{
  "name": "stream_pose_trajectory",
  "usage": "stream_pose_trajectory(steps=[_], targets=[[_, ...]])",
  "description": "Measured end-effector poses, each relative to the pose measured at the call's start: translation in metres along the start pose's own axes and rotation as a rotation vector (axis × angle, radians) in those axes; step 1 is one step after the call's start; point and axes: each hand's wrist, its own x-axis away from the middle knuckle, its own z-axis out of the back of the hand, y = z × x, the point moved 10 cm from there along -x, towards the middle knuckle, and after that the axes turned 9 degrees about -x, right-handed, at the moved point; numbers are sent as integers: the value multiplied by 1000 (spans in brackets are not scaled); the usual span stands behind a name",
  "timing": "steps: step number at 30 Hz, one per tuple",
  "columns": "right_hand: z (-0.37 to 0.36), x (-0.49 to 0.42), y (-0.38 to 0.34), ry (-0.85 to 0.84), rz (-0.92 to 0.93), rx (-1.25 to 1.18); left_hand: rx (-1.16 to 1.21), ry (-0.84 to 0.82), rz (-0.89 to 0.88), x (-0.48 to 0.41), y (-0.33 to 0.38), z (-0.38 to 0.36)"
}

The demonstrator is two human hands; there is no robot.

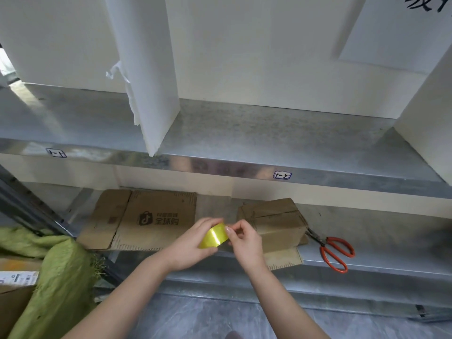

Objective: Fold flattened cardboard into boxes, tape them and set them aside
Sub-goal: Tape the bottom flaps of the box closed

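Metal shelf [367, 241] bears flattened cardboard [146, 216], box [276, 221], scissors [335, 253].

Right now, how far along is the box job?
One folded box sits on the lower shelf; taping unclear. In hand: left hand holds the yellow tape roll, right hand pinches its end. Left: the flattened cardboard lies unfolded.
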Motion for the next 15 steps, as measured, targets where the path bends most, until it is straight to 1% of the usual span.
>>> stream_pose_trajectory(steps=[2, 4, 7, 9, 12, 15], targets=[[-3, -1, 4, -13, 2, 24, 24, 17, 60, 4, -13, 3], [-6, -1, 3, -38, 44, 76, 11, 53, 113, 6, -25, 7], [-14, 1, -9, -105, 184, 204, -105, 93, 77, 6, -32, 9], [-21, 7, -13, -151, 219, 242, -194, 156, 85, 6, -40, 19], [-30, 22, -12, -147, 202, 198, -258, 231, 136, 2, -54, 34], [-31, 27, 9, -48, 54, 36, -302, 226, 137, -3, -59, 33]])
